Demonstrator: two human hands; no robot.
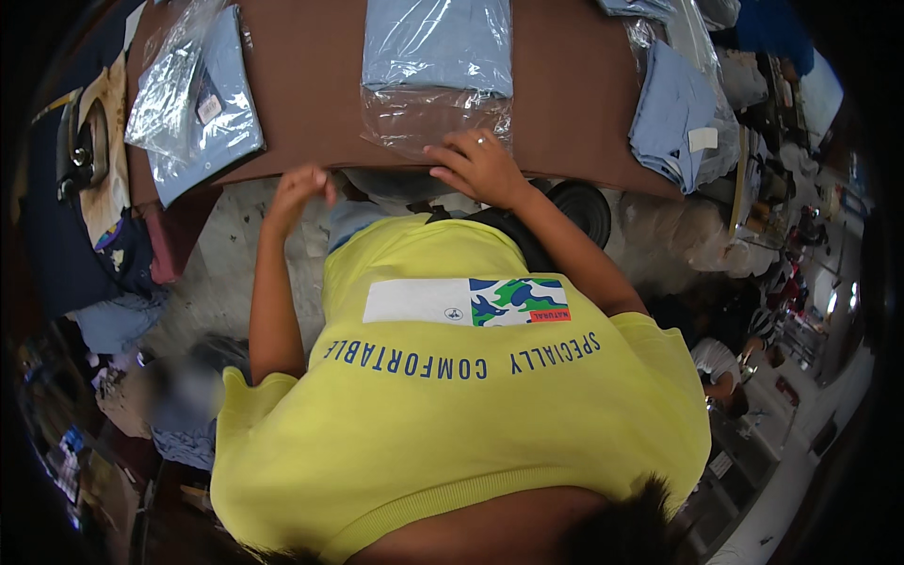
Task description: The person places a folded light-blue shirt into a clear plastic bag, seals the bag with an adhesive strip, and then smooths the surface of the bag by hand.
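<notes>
A folded light-blue garment in a clear plastic bag (438,47) lies at the middle of the brown table, with the loose end of the bag toward me. My right hand (480,169) is at the near right corner of that loose plastic, its fingers stretched and apart, gripping nothing. A ring shows on one finger. My left hand (299,195) hangs just off the table's near edge, left of the bag. Its fingers are curled in, and nothing shows in them.
Another bagged blue garment (212,118) lies at the table's left, and a folded blue garment (670,113) with a white tag at its right. An iron (85,151) stands at the far left. Other people (720,367) are at the right, behind. The brown table (306,94) ends before me.
</notes>
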